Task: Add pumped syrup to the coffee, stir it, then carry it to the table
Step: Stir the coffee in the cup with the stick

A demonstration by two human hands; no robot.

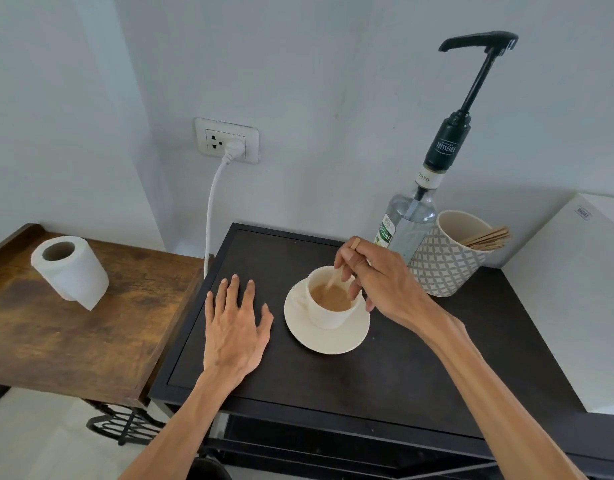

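A view from a head-worn camera looks down at a dark tabletop [385,368] set against a pale wall. Near its middle stands a white cup [328,311] of milky brown coffee on a white saucer [324,341]. The person's right hand [385,282] hovers over the cup, its fingers pinched closed around a thin wooden stir stick [336,277] whose lower end dips into the coffee. The left hand [234,327] lies flat and open on the tabletop just beside the saucer, holding nothing.

Behind the cup, near the wall, stands a clear glass syrup bottle [407,220] with a tall black pump [478,43]. Just beside the bottle sits a patterned holder [440,268] with more wooden sticks.

The cup and saucer look like ceramic: rigid, breakable and probably smooth. The coffee sits fairly high in the cup, so it would likely spill if tilted or jolted. The cup appears to rest loose on the saucer and could slide. The safest hold is probably the saucer's rim, kept level; the cup's handle seems to face left, though it is hard to make out.

There is bare tabletop in front of the saucer and to its left. The bottle and holder stand close behind the cup. To the left, a lower brown wooden table [73,341] adjoins the dark one, with a roll of white paper [70,271] on it. A white appliance [575,306] borders the right edge.
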